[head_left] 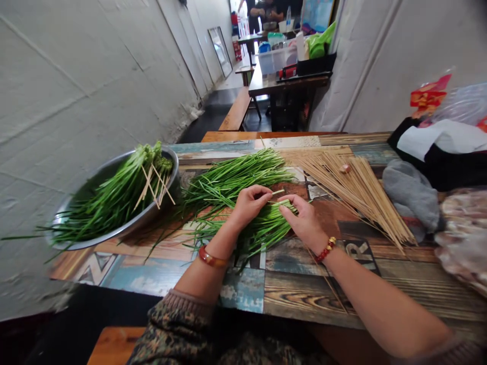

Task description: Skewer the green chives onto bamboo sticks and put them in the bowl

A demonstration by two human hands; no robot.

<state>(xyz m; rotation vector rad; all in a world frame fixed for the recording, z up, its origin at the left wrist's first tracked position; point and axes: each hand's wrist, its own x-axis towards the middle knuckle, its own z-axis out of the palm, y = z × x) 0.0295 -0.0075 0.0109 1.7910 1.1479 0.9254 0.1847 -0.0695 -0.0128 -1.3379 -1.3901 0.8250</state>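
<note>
My left hand is closed, thumb and forefinger pinching a single pale-ended chive stalk. Close beside it, my right hand is closed on the white ends of a small bunch of chives, whose green leaves trail over the tabletop towards me. A thin bamboo skewer slants out from under the right wrist; whether that hand grips it is hidden. Just beyond both hands lies a larger heap of loose chives. To their right, many bamboo skewers are fanned out on the table.
At the left, a metal basin holds chives with skewers through their stems. A grey cloth-like bundle and a clear bag of pale pieces sit at the right of the patterned table. Behind are a bench and another table.
</note>
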